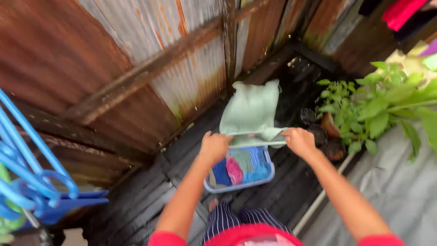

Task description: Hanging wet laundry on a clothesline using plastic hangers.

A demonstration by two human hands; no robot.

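Outdoors, left hand and right hand clamped on pale green cloth, spread above blue plastic laundry basket.

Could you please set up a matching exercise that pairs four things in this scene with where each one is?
Things:
1. pale green cloth
2. blue plastic laundry basket
3. blue plastic hangers
4. leafy green plants

Places:
A. far left edge
B. held up by left hand and right hand
C. right side, beside dark pots
D. on the dark floor, below the hands

Pairs: 1-B, 2-D, 3-A, 4-C
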